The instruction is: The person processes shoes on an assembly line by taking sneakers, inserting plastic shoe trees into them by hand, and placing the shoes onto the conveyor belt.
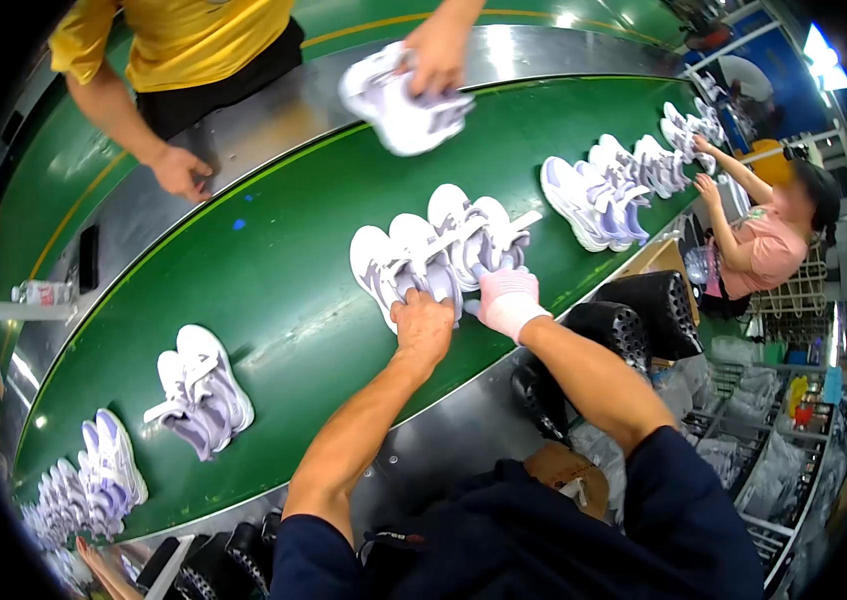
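Two pairs of white and lilac sneakers stand side by side on the green belt in front of me. My left hand (pixel 423 328), bare, grips the heels of the left pair of sneakers (pixel 381 262), its fingertips inside the shoe openings. On my right hand (pixel 509 300) is a pale pink and white glove with grey fingertips. It is closed on the heel end of the right pair of sneakers (pixel 451 212); the exact finger grip is partly hidden. White straps lie across the tops of the shoes.
Across the belt (pixel 293 330), a person in yellow (pixel 213 45) holds a blurred sneaker (pixel 408 105). More sneakers stand left (pixel 205 385) and right (pixel 583 205). A person in pink (pixel 768 250) works at right. Black shoe lasts (pixel 648 310) stand near my right arm.
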The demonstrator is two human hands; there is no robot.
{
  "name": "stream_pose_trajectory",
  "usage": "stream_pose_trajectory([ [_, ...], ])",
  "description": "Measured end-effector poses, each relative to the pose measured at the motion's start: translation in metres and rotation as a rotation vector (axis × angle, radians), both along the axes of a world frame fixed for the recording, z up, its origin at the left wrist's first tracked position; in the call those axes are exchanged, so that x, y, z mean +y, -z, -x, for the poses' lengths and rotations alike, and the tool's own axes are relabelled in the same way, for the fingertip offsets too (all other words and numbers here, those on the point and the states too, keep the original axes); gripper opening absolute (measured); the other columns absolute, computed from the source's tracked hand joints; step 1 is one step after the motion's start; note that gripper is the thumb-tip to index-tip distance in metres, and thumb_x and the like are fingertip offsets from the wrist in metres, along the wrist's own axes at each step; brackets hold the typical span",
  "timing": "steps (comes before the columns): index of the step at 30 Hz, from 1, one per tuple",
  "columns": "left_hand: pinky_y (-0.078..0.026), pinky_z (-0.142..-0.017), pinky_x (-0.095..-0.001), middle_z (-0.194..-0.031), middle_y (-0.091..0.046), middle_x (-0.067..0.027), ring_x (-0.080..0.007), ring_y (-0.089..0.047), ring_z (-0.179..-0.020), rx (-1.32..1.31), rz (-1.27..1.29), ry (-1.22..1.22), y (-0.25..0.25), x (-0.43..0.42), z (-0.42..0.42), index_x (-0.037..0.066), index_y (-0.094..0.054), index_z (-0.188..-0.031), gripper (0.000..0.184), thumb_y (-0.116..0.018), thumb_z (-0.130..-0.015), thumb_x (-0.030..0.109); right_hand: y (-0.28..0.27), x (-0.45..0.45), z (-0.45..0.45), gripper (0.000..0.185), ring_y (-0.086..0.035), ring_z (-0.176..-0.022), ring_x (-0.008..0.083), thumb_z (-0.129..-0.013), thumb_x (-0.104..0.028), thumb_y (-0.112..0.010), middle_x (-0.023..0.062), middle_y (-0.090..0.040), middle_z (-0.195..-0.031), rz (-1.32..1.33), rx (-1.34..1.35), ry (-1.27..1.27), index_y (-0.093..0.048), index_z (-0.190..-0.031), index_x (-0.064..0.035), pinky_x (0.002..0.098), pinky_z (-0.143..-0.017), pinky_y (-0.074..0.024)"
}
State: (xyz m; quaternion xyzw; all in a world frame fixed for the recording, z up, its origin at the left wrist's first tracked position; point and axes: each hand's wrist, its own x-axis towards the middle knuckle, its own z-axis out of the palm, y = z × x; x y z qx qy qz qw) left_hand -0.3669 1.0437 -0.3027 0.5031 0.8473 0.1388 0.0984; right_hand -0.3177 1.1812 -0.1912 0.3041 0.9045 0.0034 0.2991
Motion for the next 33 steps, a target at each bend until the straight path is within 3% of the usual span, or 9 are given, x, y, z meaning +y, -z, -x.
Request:
stream_pose_trajectory([
  [4, -0.049, -0.08, -0.056, -0.104, -0.07, -0.0169, -0.0335, -0.06, -0.105, -0.119, -0.092, -0.03, -0.003, 0.035, -0.018, 0.01, -0.076, -0.106, 0.022, -0.062, -0.09, 0.016, 0.034, 0.061, -0.014, 0.026, -0.07, -0.107, 0.0368, -0.09, -0.024, -0.06, 0.0174, -0.074, -0.112, -0.209, 0.048, 0.146, -0.074, -0.108, -0.0136, 0.0469, -0.09, -0.0567],
  [9, -0.044, -0.092, -0.0621, -0.115, -0.065, -0.0185, -0.0356, -0.055, -0.115, -0.051, -0.149, -0.038, -0.047, 0.03, -0.035, 0.013, -0.059, -0.14, 0.049, -0.064, -0.091, 0.016, -0.066, 0.045, -0.01, 0.03, -0.069, -0.107, 0.0384, -0.09, -0.026, -0.065, 0.0199, -0.072, -0.112, -0.102, 0.392, 0.103, -0.073, -0.111, -0.0059, 0.0461, -0.092, -0.0547],
  [10, -0.047, -0.089, -0.0557, -0.11, -0.063, -0.0184, -0.0351, -0.055, -0.112, -0.131, -0.391, -0.033, -0.069, 0.006, -0.033, 0.007, -0.063, -0.13, 0.044, -0.07, -0.087, 0.016, -0.067, 0.035, -0.015, 0.036, -0.067, -0.109, 0.0395, -0.093, -0.028, -0.066, 0.0221, -0.071, -0.113, 0.075, 0.746, 0.062, -0.071, -0.118, -0.0037, 0.0459, -0.093, -0.0529],
  [12, -0.048, -0.087, -0.0466, -0.109, -0.061, -0.0153, -0.0342, -0.057, -0.108, -0.185, -0.528, -0.069, -0.111, -0.056, -0.027, 0.005, -0.065, -0.117, 0.039, -0.08, -0.081, 0.014, -0.064, 0.011, -0.029, 0.037, -0.069, -0.107, 0.0384, -0.093, -0.024, -0.071, 0.0239, -0.072, -0.112, 0.33, 0.888, 0.116, -0.07, -0.122, -0.0018, 0.0417, -0.092, -0.0542],
  [16, -0.05, -0.083, -0.0433, -0.1, -0.061, -0.0131, -0.033, -0.059, -0.1, -0.02, -0.412, -0.41, -0.115, -0.165, -0.023, 0.003, -0.065, -0.099, 0.026, -0.079, -0.077, 0.003, -0.065, -0.049, -0.051, 0.036, -0.072, -0.102, 0.0358, -0.093, -0.026, -0.073, 0.0254, -0.072, -0.112, 0.617, 0.711, 0.179, -0.071, -0.117, 0.001, 0.0406, -0.09, -0.0554],
  [20, -0.048, -0.088, -0.0468, -0.119, -0.058, -0.016, -0.0337, -0.055, -0.11, -0.006, -0.27, -0.263, -0.077, -0.168, -0.029, 0.004, -0.06, -0.129, 0.049, -0.077, -0.083, 0.015, -0.042, -0.084, -0.069, 0.033, -0.072, -0.096, 0.0371, -0.092, -0.025, -0.072, 0.0232, -0.074, -0.103, 0.338, 0.561, -0.09, -0.072, -0.112, 0.0017, 0.042, -0.086, -0.0562],
  [24, -0.049, -0.088, -0.0506, -0.126, -0.058, -0.0187, -0.0367, -0.052, -0.122, -0.021, -0.099, -0.329, -0.05, -0.121, -0.025, 0.016, -0.052, -0.142, 0.061, -0.076, -0.085, 0.019, -0.051, -0.107, -0.102, 0.037, -0.069, -0.102, 0.0386, -0.094, -0.036, -0.067, 0.0204, -0.072, -0.107, 0.564, 0.447, 0.044, -0.071, -0.113, -0.0043, 0.0458, -0.09, -0.0545],
  [30, -0.055, -0.079, -0.0538, -0.094, -0.073, -0.0209, -0.0376, -0.07, -0.101, -0.145, 0.2, -0.364, -0.013, -0.066, 0.025, 0.012, -0.071, -0.114, 0.04, -0.077, -0.084, 0.037, -0.064, -0.122, -0.175, 0.045, -0.068, -0.105, 0.0395, -0.095, -0.039, -0.067, 0.0227, -0.072, -0.11, 0.55, 0.448, 0.075, -0.072, -0.115, 0.0001, 0.0454, -0.093, -0.0538],
  [33, -0.056, -0.077, -0.05, -0.097, -0.076, -0.0165, -0.0358, -0.072, -0.095, -0.245, 0.113, -0.227, -0.101, -0.101, 0.017, 0.009, -0.076, -0.099, 0.035, -0.077, -0.084, 0.04, -0.065, -0.126, -0.195, 0.042, -0.068, -0.108, 0.0387, -0.093, -0.032, -0.07, 0.0224, -0.072, -0.112, 0.596, 0.707, 0.235, -0.07, -0.118, 0.0012, 0.0443, -0.098, -0.052],
])
